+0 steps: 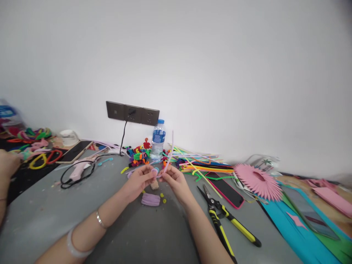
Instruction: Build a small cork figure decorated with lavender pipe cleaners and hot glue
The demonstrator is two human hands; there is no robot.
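Note:
Near the middle of the grey table, my left hand pinches a small coil of lilac and light blue pipe cleaner. Close on its right, my right hand has thumb and fingers closed on a lilac pipe cleaner, whose free end stands up. Both hands are raised over the table, fingertips nearly touching. Below them lie a bundle of short lilac pieces, small yellow bits and a tan lump, partly hidden by the hands.
Yellow-black pliers and a red-edged phone lie right. A water bottle stands behind, beside colourful pipe cleaners. A pink corded tool lies left. Another person's hand is at the left edge. A pink pleated paper lies right.

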